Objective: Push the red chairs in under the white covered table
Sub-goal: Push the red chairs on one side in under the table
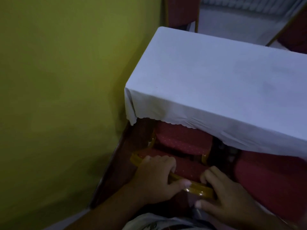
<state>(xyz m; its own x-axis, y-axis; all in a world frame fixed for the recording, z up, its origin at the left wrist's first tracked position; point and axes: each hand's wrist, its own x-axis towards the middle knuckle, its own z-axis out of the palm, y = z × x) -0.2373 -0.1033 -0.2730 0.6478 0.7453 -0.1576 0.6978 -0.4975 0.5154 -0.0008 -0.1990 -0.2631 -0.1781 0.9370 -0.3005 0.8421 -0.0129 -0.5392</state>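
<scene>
A red chair [182, 141] with a gold frame stands partly under the white covered table [224, 77], its seat showing below the cloth's scalloped edge. My left hand [154, 178] and my right hand [230, 195] both grip the gold top rail of its backrest [197, 190], fingers curled over the red padding. A second red chair [269, 180] stands to the right, its front hidden under the cloth.
A yellow-green wall [66, 97] runs close along the left, with a dark skirting board at its foot. Beyond the table stand another red chair [182, 12] and, at the top right, one more [294, 35] on a pale floor.
</scene>
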